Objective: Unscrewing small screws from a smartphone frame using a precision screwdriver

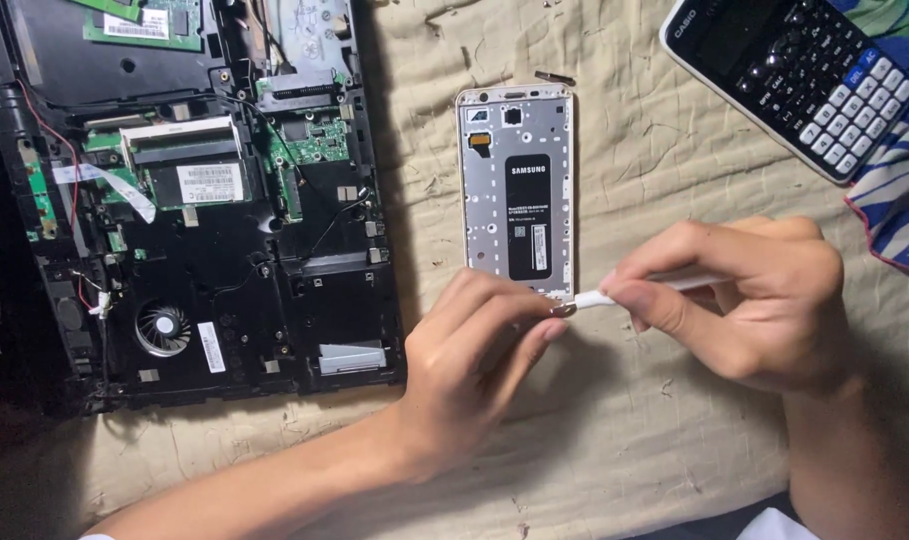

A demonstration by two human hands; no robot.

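Left hand (480, 345): fingers pinched on a small metal part (563, 310) just below the opened phone frame (516, 190) on the beige cloth (625, 430). Right hand (750, 300): closed around a white tool (615, 295), tip touching that part. Adjacent: opened laptop base (195, 190) left, calculator (800, 75) upper right.

Left hand (475, 345) pinches a small metal part (564, 310) below the opened phone (516, 190); right hand (745, 300) holds a white tool (615, 296) against it.

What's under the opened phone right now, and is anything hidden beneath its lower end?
The phone lies on wrinkled beige cloth. Its lower edge is covered by the left hand and the right hand's white tool, so anything there is hidden.
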